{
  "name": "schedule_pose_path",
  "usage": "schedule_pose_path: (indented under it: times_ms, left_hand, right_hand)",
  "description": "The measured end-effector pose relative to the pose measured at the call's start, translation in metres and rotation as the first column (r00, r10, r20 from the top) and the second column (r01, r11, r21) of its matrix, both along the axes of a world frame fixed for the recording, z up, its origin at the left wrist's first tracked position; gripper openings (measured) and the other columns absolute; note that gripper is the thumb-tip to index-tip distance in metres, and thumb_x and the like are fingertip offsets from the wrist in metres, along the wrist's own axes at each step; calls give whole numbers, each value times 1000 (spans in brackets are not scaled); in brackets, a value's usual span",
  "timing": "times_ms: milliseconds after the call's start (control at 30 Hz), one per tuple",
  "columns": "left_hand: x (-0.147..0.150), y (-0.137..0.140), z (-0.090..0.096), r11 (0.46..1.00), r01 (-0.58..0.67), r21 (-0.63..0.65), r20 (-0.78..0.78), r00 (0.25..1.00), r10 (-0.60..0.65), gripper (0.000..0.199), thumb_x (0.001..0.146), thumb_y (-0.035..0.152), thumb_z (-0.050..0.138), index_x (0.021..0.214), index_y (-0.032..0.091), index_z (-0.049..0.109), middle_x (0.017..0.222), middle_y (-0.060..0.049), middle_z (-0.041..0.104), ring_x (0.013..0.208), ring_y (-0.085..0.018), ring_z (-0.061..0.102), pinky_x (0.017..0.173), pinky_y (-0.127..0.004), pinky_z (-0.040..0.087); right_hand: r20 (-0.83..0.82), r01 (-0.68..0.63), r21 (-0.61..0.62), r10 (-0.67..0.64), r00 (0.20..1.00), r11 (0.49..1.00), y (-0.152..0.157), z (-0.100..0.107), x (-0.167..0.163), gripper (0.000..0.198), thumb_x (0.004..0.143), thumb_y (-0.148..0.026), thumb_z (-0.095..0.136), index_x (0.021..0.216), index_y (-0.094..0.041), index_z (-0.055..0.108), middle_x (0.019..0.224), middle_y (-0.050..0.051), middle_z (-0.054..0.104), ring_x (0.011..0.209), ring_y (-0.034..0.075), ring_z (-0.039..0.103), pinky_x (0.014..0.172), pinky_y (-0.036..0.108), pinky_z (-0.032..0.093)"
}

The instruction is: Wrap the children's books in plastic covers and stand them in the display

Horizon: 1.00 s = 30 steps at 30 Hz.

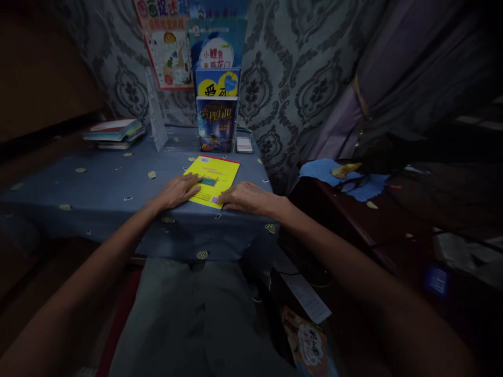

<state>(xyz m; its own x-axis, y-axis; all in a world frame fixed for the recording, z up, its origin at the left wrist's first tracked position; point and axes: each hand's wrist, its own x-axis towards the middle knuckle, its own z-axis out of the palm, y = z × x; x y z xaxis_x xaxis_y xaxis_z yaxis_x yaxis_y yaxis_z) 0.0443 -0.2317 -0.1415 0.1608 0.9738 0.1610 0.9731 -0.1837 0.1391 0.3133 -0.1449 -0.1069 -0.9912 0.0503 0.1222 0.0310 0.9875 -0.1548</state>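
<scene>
A thin yellow book (217, 176) with a red edge lies on the blue patterned tablecloth (98, 180), its barcode corner away from me. My left hand (179, 189) rests flat on its left side, fingers stretched onto the cover. At the lower right corner, my right hand (245, 198) has its fingers curled together and closed on the book's edge; the fingertips are partly hidden. Just behind the book, a dark blue-purple book (217, 125) stands upright in a clear holder, with a blue and yellow book (217, 82) behind it.
A stack of books (116, 132) lies at the table's left back. Picture books (168, 52) stand against the patterned wall covering. To the right, a dark red wooden surface (349, 220) carries a blue cloth (326, 172). A colourful package (308, 343) lies low beside my legs.
</scene>
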Motion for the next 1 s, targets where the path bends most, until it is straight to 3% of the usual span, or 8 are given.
schedule_pose_path:
  times_ms: [267,633,1000]
  left_hand:
    - [1,-1,4,1000,17,-20,6,1000,-17,67,103,55,26,148,12,50,159,-13,46,150,-28,38,123,-46,31]
    - [3,-2,7,998,8,-55,4,1000,-8,75,102,63,20,150,14,48,160,-12,44,152,-27,35,125,-46,27]
    - [2,-1,5,999,13,-31,-21,1000,-13,65,104,54,26,148,12,48,159,-15,45,151,-28,37,123,-49,31]
  right_hand:
    - [-115,-10,-61,3,993,998,14,-16,-1,26,102,-28,58,122,-22,73,118,9,77,110,22,72,94,33,53]
    - [-213,-18,-128,-10,977,992,26,-26,-7,26,104,-28,53,117,-18,73,109,10,77,100,20,71,88,33,53]
    - [-177,5,-200,-41,983,980,17,-21,0,29,105,-30,49,117,-16,72,113,12,75,105,22,69,93,38,53]
